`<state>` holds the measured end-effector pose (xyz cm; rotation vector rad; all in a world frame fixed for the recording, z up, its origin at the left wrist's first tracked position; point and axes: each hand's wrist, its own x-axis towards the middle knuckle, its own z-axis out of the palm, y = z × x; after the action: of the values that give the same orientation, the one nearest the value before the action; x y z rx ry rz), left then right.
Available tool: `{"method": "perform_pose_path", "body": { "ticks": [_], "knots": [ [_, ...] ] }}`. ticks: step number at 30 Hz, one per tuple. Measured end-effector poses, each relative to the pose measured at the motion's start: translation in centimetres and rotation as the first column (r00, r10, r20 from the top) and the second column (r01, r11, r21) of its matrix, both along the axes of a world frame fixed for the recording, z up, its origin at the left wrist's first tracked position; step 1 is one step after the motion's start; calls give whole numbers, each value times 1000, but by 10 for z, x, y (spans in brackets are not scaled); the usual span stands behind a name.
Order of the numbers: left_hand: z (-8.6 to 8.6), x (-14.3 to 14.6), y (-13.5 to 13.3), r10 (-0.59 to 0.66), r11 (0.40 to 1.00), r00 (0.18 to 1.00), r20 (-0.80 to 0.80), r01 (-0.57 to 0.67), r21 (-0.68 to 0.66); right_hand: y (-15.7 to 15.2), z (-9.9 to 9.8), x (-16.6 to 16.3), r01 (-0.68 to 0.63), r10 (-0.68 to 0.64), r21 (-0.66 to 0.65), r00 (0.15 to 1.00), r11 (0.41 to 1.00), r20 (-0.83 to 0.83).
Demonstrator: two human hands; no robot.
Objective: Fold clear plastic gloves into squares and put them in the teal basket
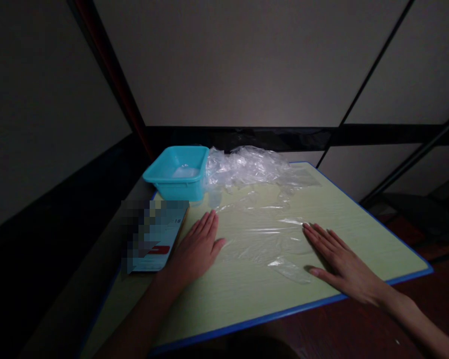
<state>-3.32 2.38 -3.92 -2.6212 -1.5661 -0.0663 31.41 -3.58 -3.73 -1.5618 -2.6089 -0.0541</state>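
Observation:
A clear plastic bag [258, 237] lies spread and creased on the pale green table, between my two hands. My left hand [196, 247] rests flat near the bag's left side, fingers stretched forward and thumb pointing at the plastic. On the right, my right hand [336, 259] also lies flat, its fingertips at the bag's right edge and its thumb apart. Neither hand grips anything. Behind the flat bag a heap of crumpled clear plastic [250, 167] sits at the far side of the table.
A turquoise plastic basin [179, 187] with some whitish clear material inside stands at the back left. Beside my left hand lies a flat, partly blurred tablet-like item [160, 249]. The blue-edged table [224, 309] meets walls behind and left. A dark chair [426, 209] stands at right.

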Motion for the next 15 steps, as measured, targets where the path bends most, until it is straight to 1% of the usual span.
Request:
{"method": "perform_pose_path", "body": {
  "ticks": [5, 9, 15],
  "knots": [
    [-3, -2, 0, -12, 999, 999, 42, 10, 37, 0, 0, 0, 2, -2, 6, 1000, 1000, -7],
    [-3, -3, 0, -13, 999, 998, 63, 11, 32, 0, -1, 0, 7, -6, 15, 1000, 1000, -13],
    [-4, -4, 1, -15, 999, 998, 53, 14, 30, 0, -1, 0, 20, -19, 9, 999, 1000, -31]
  ]
}}
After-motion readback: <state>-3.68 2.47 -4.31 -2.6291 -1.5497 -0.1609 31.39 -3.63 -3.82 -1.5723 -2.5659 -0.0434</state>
